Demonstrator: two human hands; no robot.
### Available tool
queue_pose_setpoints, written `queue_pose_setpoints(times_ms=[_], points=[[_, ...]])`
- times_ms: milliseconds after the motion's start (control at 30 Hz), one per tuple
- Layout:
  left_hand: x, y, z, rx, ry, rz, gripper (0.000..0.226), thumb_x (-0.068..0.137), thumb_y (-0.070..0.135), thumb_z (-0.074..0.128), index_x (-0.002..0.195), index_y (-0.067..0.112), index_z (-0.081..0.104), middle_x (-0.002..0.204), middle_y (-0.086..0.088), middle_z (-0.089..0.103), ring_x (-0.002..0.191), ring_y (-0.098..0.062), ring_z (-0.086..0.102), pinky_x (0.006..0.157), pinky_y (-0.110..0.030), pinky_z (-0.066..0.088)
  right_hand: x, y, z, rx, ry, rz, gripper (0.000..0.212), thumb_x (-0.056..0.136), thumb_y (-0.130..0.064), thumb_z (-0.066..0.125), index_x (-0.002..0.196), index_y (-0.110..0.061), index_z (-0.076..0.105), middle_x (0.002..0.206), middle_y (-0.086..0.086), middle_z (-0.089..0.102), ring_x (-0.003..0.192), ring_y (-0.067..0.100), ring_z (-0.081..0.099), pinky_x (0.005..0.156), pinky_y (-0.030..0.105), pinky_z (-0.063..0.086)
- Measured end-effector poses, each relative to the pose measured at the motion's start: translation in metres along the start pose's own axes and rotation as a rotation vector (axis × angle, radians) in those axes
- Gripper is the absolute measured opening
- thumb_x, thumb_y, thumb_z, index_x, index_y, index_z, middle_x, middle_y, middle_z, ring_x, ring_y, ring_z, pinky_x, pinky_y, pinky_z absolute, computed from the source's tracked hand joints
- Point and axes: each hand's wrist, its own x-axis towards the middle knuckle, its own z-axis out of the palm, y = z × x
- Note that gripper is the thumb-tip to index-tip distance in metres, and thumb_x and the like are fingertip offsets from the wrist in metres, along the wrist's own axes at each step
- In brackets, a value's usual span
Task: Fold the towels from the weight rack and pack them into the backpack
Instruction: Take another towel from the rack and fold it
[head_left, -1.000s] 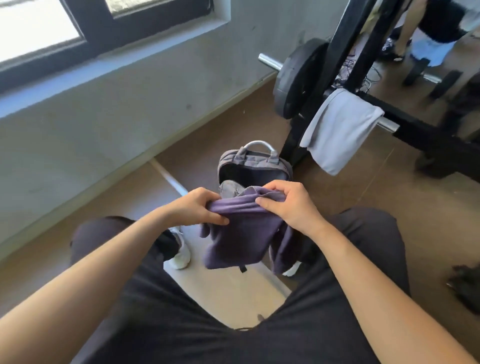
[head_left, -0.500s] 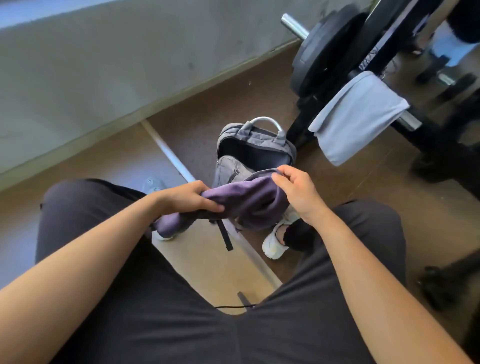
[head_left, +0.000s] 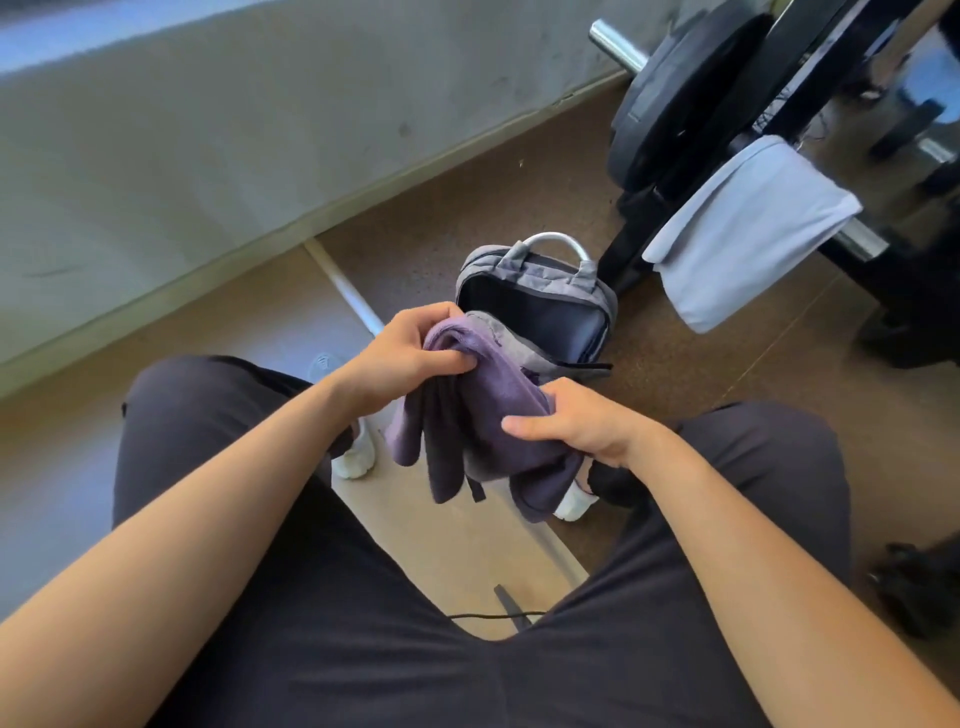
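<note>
A purple towel (head_left: 483, 421) hangs bunched between my knees, just in front of the backpack. My left hand (head_left: 410, 358) grips its upper end with curled fingers. My right hand (head_left: 576, 421) holds its lower right side, thumb on top. The grey backpack (head_left: 540, 275) stands on the floor behind the towel with its main compartment unzipped and dark inside. A light grey towel (head_left: 737, 228) is draped over the bar of the black weight rack (head_left: 649, 223) at the upper right.
A black weight plate (head_left: 670, 104) sits on a steel bar end above the backpack. A grey wall (head_left: 234, 130) runs along the left. My white shoes (head_left: 358, 457) rest on the brown floor. A dark object (head_left: 914, 582) lies at the right edge.
The towel has turned from lying across between my hands to hanging lengthwise. My left hand rose toward the backpack's opening and my right hand dropped lower and nearer.
</note>
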Motion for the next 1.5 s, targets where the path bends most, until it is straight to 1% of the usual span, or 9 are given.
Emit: queue_pose_setpoints(times_ms=[133, 267, 400, 600, 733, 867, 1033, 1200, 1500], points=[[0.007, -0.021, -0.005, 0.552, 0.315, 0.100, 0.020, 0.075, 0.020, 0.069, 0.083, 0.034, 0.058, 0.080, 0.020, 0.064, 0.080, -0.008, 0.060, 0.077, -0.035, 0.051, -0.009, -0.007, -0.001, 0.268, -0.019, -0.053, 0.018, 0.094, -0.020, 0.066, 0.097, -0.003, 0.071, 0.088, 0.008, 0.075, 0.083, 0.017, 0.071, 0.077, 0.029, 0.055], [0.010, -0.031, -0.008, 0.661, 0.706, -0.215, 0.022, 0.082, 0.045, 0.072, 0.087, 0.027, 0.059, 0.085, 0.012, 0.067, 0.079, -0.016, 0.063, 0.069, -0.033, 0.048, -0.020, -0.014, -0.011, 0.591, -0.023, -0.114, 0.030, 0.099, -0.014, 0.051, 0.123, 0.000, 0.063, 0.116, 0.020, 0.069, 0.114, 0.030, 0.066, 0.098, 0.038, 0.054], [0.010, -0.029, 0.005, 0.423, 0.154, -0.663, 0.032, 0.095, 0.041, 0.058, 0.084, 0.015, 0.074, 0.078, -0.005, 0.078, 0.069, -0.017, 0.072, 0.056, -0.023, 0.048, -0.027, -0.018, -0.021, 0.773, -0.008, -0.187, 0.037, 0.088, -0.012, 0.065, 0.124, -0.005, 0.068, 0.125, 0.021, 0.065, 0.121, 0.032, 0.061, 0.105, 0.041, 0.050], [0.003, -0.044, 0.040, 0.186, -0.305, -0.753, 0.054, 0.085, 0.046, 0.047, 0.117, 0.013, 0.073, 0.111, -0.005, 0.079, 0.110, -0.021, 0.073, 0.093, -0.033, 0.051, -0.030, -0.016, -0.024, 0.868, 0.084, -0.218, 0.068, 0.055, -0.037, 0.093, 0.111, -0.005, 0.075, 0.110, 0.016, 0.073, 0.107, 0.027, 0.069, 0.096, 0.036, 0.055], [0.008, -0.037, 0.041, -0.170, -0.286, -0.562, 0.024, 0.093, 0.023, 0.052, 0.102, 0.034, 0.071, 0.107, 0.009, 0.072, 0.099, -0.007, 0.065, 0.103, -0.042, 0.038, -0.031, -0.020, -0.021, 0.834, 0.165, -0.228, 0.083, 0.072, -0.054, 0.081, 0.131, 0.000, 0.061, 0.126, 0.021, 0.064, 0.121, 0.029, 0.060, 0.107, 0.041, 0.046], [0.013, -0.032, 0.034, -0.419, -0.242, -0.391, 0.071, 0.085, -0.005, 0.050, 0.139, 0.039, 0.058, 0.127, -0.007, 0.068, 0.118, -0.026, 0.063, 0.104, -0.044, 0.036, -0.037, -0.024, -0.023, 0.853, 0.271, -0.263, 0.071, 0.090, -0.052, 0.058, 0.134, 0.003, 0.059, 0.128, 0.024, 0.062, 0.124, 0.034, 0.057, 0.107, 0.044, 0.047], [0.023, -0.016, 0.012, -0.803, 0.074, -0.133, 0.086, 0.069, -0.017, 0.039, 0.139, 0.029, 0.057, 0.121, -0.003, 0.070, 0.105, -0.020, 0.068, 0.089, -0.031, 0.055, -0.049, -0.029, -0.025, 0.958, 0.316, -0.276, 0.059, 0.096, -0.052, 0.039, 0.117, -0.012, 0.075, 0.123, 0.016, 0.070, 0.115, 0.030, 0.067, 0.102, 0.043, 0.050], [0.016, -0.022, 0.034, -0.448, -0.003, -0.315, 0.018, 0.093, 0.018, 0.059, 0.107, 0.017, 0.070, 0.098, -0.001, 0.073, 0.096, -0.017, 0.066, 0.090, -0.034, 0.048, -0.033, -0.026, -0.018, 0.863, 0.373, -0.180, 0.041, 0.095, -0.037, 0.051, 0.110, -0.011, 0.078, 0.120, 0.018, 0.071, 0.115, 0.031, 0.067, 0.100, 0.042, 0.049], [0.015, -0.001, 0.013, -0.387, 0.206, -0.163, 0.016, 0.096, 0.011, 0.050, 0.086, 0.012, 0.062, 0.091, -0.021, 0.064, 0.077, -0.024, 0.063, 0.066, -0.031, 0.051, 0.001, 0.001, -0.023, 0.080, 0.715, 0.076, 0.020, 0.099, -0.023, 0.060, 0.118, -0.018, 0.061, 0.112, -0.004, 0.065, 0.101, 0.014, 0.062, 0.094, 0.034, 0.048]])
